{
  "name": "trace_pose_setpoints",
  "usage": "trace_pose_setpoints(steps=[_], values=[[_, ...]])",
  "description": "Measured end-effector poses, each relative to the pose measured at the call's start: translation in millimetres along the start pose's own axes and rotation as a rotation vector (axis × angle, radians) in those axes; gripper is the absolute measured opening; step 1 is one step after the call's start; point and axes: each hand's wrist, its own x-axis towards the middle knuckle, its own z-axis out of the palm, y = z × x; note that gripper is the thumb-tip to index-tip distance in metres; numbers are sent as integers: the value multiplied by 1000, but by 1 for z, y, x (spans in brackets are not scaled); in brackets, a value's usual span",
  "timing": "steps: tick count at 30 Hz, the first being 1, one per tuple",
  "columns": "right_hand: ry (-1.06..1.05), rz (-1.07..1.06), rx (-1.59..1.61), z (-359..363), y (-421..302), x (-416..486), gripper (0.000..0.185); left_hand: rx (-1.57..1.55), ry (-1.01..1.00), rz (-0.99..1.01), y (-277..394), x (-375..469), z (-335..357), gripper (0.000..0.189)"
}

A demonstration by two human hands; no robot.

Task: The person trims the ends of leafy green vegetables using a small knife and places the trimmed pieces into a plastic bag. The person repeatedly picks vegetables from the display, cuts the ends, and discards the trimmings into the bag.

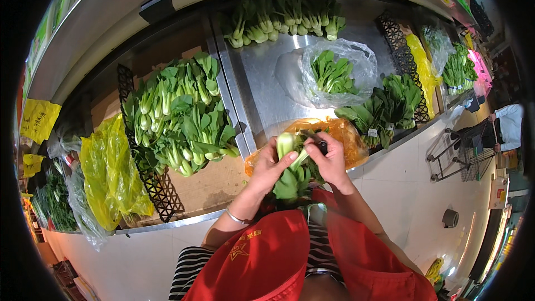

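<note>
My left hand [267, 167] grips a green bok choy [289, 184], its pale base up and its leaves hanging down towards my red apron. In my right hand [330, 156] is a small knife [322, 147] with a dark handle; the blade is partly hidden. The thumb of that hand presses by a pale stalk of the same bok choy. Beneath both hands spreads an orange plastic bag [353, 140] with leafy scraps. Beyond them, a clear plastic bag [363, 65] holds loose small greens [332, 71] on the metal shelf [259, 79].
A pile of bok choy [184, 113] lies to the left, beside a black plastic divider [152, 188] and yellow plastic bags [115, 175]. More bok choy [288, 12] lines the back. Dark bundled greens [388, 108] lie right. A person [508, 127] holds a shopping cart [466, 154] across the aisle.
</note>
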Motion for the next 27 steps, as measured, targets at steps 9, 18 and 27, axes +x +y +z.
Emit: trace_pose_setpoints(steps=[9, 18, 27], values=[[234, 249, 433, -38, -7, 7, 15, 28, 495, 52, 42, 4, -57, 20], [51, 111, -167, 0, 10, -8, 11, 579, -218, 67, -2, -2, -8, 31], [36, -349, -803, -9, 23, -38, 14, 145, -82, -143, -19, -8, -10, 22]])
